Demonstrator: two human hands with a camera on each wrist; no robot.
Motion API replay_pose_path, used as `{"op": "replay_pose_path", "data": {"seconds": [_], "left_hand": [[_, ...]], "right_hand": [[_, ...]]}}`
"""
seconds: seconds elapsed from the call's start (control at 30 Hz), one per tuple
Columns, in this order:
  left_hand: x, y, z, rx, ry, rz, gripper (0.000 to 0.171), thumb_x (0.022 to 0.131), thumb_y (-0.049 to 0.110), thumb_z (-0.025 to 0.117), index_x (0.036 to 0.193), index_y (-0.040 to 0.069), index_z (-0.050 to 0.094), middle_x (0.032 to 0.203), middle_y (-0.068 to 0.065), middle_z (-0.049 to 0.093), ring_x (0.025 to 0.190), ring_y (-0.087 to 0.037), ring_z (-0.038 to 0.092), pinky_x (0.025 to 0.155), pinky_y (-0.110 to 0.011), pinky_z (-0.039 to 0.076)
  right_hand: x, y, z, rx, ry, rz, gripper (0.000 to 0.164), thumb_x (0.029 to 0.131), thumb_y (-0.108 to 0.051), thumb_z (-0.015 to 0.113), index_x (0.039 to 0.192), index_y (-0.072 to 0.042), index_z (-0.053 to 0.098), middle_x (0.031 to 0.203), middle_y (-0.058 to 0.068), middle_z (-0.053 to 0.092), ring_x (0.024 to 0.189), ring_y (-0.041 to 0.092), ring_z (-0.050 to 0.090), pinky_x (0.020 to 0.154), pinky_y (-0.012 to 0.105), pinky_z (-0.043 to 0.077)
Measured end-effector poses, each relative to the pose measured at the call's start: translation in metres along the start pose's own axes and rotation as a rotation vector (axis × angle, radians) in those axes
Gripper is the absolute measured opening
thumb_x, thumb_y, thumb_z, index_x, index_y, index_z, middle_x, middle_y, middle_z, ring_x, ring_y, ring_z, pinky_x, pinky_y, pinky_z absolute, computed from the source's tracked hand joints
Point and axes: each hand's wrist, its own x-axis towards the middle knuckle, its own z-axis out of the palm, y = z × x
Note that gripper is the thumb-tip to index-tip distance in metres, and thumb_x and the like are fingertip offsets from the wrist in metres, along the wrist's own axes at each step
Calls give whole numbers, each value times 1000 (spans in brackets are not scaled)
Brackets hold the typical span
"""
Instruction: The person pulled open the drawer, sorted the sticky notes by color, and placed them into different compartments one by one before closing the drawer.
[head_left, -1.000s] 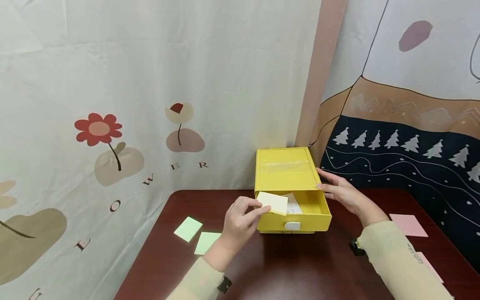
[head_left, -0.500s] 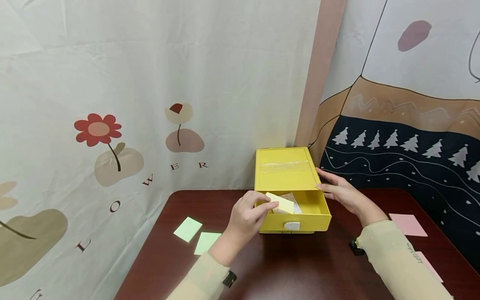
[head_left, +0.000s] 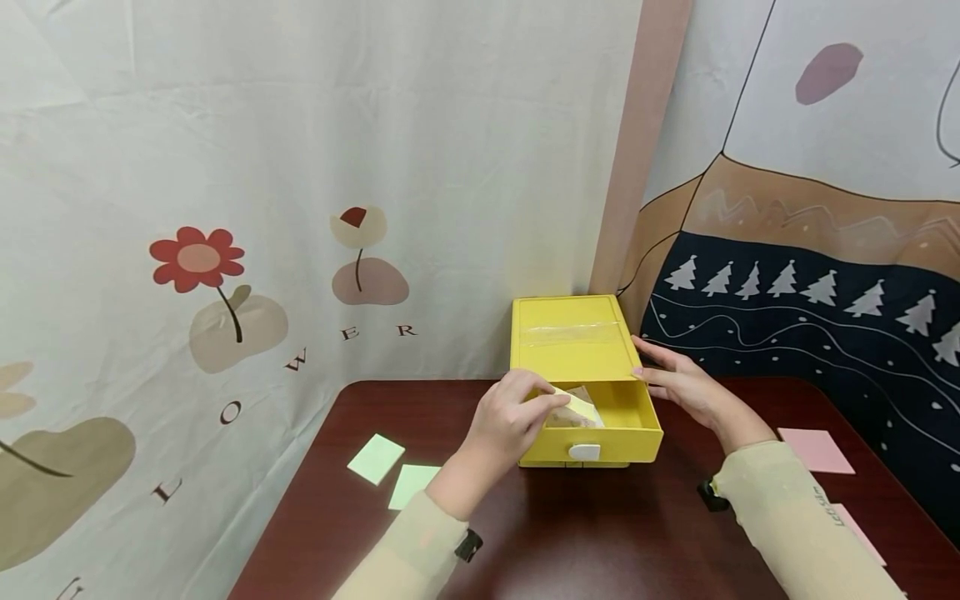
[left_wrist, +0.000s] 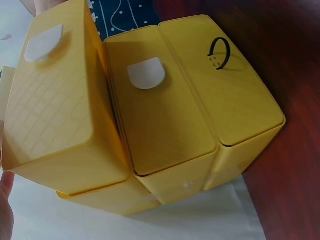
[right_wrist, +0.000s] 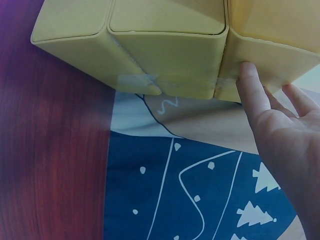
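A yellow drawer box (head_left: 566, 354) stands at the back of the table, with its top drawer (head_left: 630, 447) pulled out. My left hand (head_left: 508, 417) pinches a pale yellow sticky note pad (head_left: 579, 406) between thumb and fingers, low over the drawer's left side and tilted. Much of the pad is behind the fingers. A whitish piece of paper (head_left: 598, 419) shows beneath it inside the drawer. My right hand (head_left: 690, 392) rests with extended fingers against the box's right side; in the right wrist view its fingertips (right_wrist: 246, 70) touch the yellow wall near the upper compartment.
Two pale green note pads (head_left: 377, 458) lie left on the dark red table (head_left: 585, 533), one partly behind the left forearm. Pink notes (head_left: 816, 450) lie at the right. Below the open drawer, the lower drawers carry a white knob (left_wrist: 146, 73) and a black loop (left_wrist: 220, 53).
My left hand has moved right and slightly up, bringing the pale yellow pad from the drawer's front left into its opening and tilting it. The right hand has stayed in place.
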Motion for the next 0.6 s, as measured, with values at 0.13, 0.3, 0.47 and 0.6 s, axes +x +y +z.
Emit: {"op": "replay_pose_path", "data": {"seconds": [0.13, 0.3, 0.47, 0.6], "left_hand": [[5, 1, 2, 20, -41, -4, 18, 82, 8, 72, 93, 22, 77, 89, 3, 61, 81, -13, 56, 63, -18, 46], [9, 3, 6, 63, -103, -29, 27, 82, 3, 68, 96, 25, 77, 85, 6, 58, 78, -10, 53, 59, -15, 42], [13, 7, 8, 112, -161, -74, 20, 85, 12, 70, 96, 26, 77, 81, 7, 56, 75, -9, 51, 56, -14, 41], [17, 11, 10, 146, -193, -101, 13, 85, 19, 71, 92, 26, 77, 80, 7, 56, 74, -10, 51, 56, -16, 43]], "right_hand": [[0, 0, 0, 1, 1, 0, 76, 94, -33, 57, 153, -15, 13, 158, 19, 7, 120, 19, 50, 105, 47, 39], [1, 1, 0, 0, -1, -4, 75, 94, -33, 57, 153, -16, 13, 158, 19, 7, 126, 28, 44, 106, 50, 37], [1, 2, 1, 3, -3, -7, 75, 95, -33, 56, 153, -16, 12, 158, 19, 7, 129, 31, 41, 106, 51, 36], [1, 1, 0, 5, -1, -3, 75, 94, -33, 56, 153, -16, 12, 158, 19, 7, 128, 29, 43, 105, 49, 38]]}}
